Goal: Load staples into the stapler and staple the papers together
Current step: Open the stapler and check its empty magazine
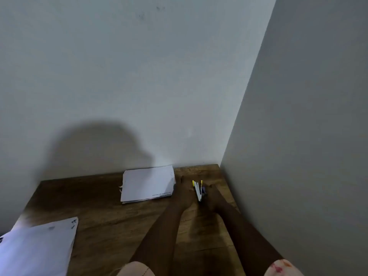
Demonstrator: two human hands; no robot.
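1. Nearest to me, two pale sleeves (137,268) are cut off by the bottom edge, and both bare forearms reach forward over the wooden counter (111,216).
2. My left hand (184,193) and right hand (212,196) are dark and blurred; both meet at the stapler (198,189), but I cannot tell how tightly each one holds it.
3. I see the stapler as yellow and white, standing open, near the far right corner, just beside a stack of papers (147,183).
4. Another sheet (37,250) lies at near left, cut by the frame.
5. Walls close the back and right; free counter remains in the middle.
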